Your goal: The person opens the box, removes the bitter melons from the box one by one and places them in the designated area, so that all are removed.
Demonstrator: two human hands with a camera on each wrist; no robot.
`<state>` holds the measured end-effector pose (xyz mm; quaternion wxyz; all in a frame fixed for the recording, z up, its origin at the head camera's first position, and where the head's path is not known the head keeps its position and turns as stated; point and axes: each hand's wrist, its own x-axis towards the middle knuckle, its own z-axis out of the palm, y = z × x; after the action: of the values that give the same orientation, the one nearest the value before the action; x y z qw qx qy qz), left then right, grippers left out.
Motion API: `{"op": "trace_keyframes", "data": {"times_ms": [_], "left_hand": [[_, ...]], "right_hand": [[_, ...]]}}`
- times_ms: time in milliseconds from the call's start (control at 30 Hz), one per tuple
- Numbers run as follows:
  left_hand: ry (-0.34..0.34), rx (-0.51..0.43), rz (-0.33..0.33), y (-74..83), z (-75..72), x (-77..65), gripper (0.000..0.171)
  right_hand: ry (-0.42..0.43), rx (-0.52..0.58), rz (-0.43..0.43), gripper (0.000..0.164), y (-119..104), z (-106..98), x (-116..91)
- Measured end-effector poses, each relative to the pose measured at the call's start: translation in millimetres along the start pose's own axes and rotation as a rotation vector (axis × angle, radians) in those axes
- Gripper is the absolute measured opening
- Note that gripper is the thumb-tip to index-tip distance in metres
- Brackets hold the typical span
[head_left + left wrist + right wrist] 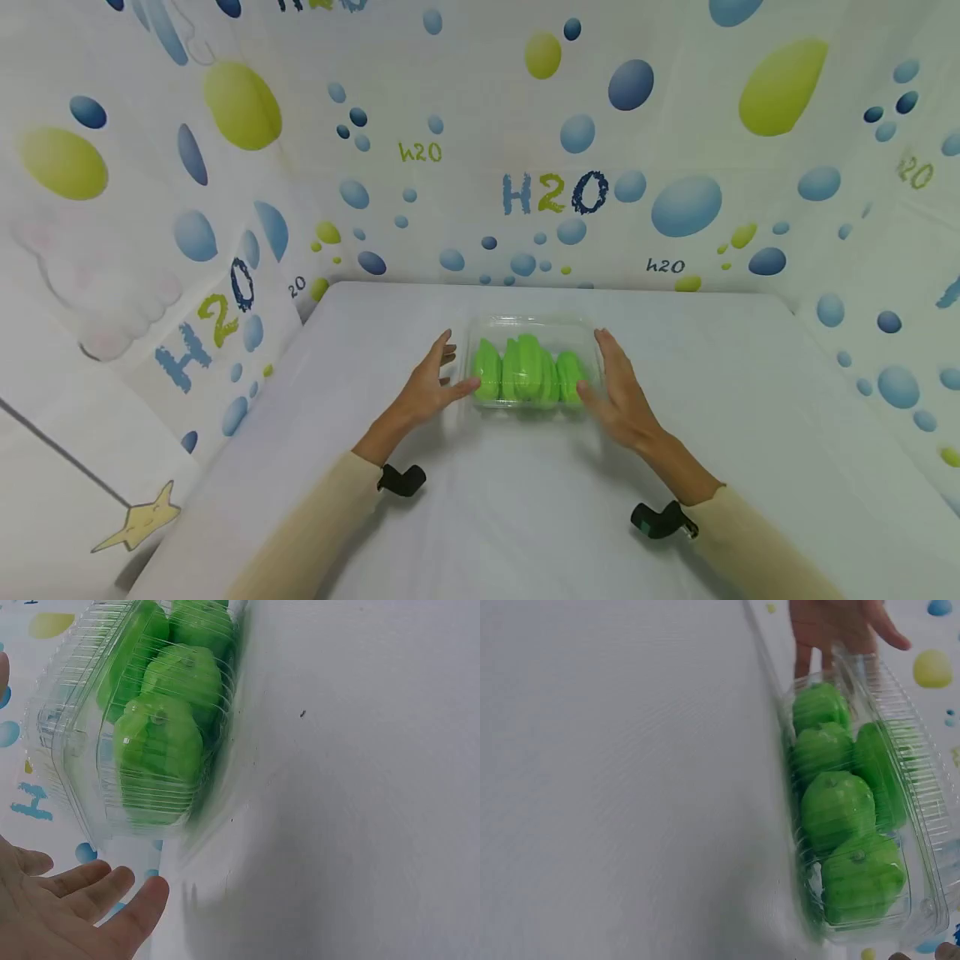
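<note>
A clear plastic clamshell box (534, 320) with a ridged lid sits on the white table, closed. Inside lie several bright green, elongated, ridged vegetables or fruits (529, 367), side by side; their exact kind I cannot tell. My left hand (427, 387) is beside the box's left end, fingers spread, thumb tip overlapping the near left corner. In the left wrist view, a gap shows between its fingers (154, 896) and the box wall (82, 780). At the right end, my right hand (622, 404) has its fingers extended along the side and its thumb near the front corner.
A white cloth covers the table (480, 517). Behind it and at the sides hangs a white curtain (480, 100) printed with blue and green drops and H2O lettering. Black cameras (402, 481) are strapped to both wrists. A yellow star drawing (142, 518) is at lower left.
</note>
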<state>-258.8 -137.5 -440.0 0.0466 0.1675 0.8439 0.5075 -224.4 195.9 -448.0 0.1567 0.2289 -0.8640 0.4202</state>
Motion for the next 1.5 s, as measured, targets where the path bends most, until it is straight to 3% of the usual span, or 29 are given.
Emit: {"op": "trace_keyframes", "data": {"times_ms": [133, 267, 400, 567, 900, 1233, 1333, 1500], "left_hand": [[0.005, -0.064, -0.057, -3.5, 6.9, 2.6, 0.112], [0.025, -0.121, -0.086, -4.8, 8.6, 4.6, 0.108], [0.008, -0.214, -0.071, -6.6, 7.7, 5.9, 0.097], [-0.006, -0.289, -0.047, -9.0, 8.7, 6.5, 0.086], [0.029, -0.358, -0.025, -13.9, 12.1, 8.9, 0.078], [0.087, -0.349, -0.079, -13.1, 9.2, 3.4, 0.067], [0.067, -0.348, -0.06, -13.5, 8.9, 2.3, 0.075], [0.061, -0.318, -0.064, -15.2, 8.8, -2.1, 0.088]], "right_hand": [[0.007, 0.204, 0.118, 0.073, 5.7, 1.4, -2.4], [-0.019, 0.34, 0.241, 0.073, 8.9, 3.7, 0.3], [-0.044, 0.449, 0.359, 0.076, 10.9, 6.1, 3.4], [-0.061, 0.505, 0.465, 0.083, 11.6, 6.6, 4.6], [-0.018, 0.645, 0.535, 0.073, 8.2, 6.5, 7.2], [-0.05, 0.703, 0.523, 0.082, 17.6, 6.9, 3.5], [-0.064, 0.704, 0.513, 0.088, 18.5, 4.0, 1.1], [-0.042, 0.671, 0.516, 0.08, 16.2, 4.3, -3.0]]}}
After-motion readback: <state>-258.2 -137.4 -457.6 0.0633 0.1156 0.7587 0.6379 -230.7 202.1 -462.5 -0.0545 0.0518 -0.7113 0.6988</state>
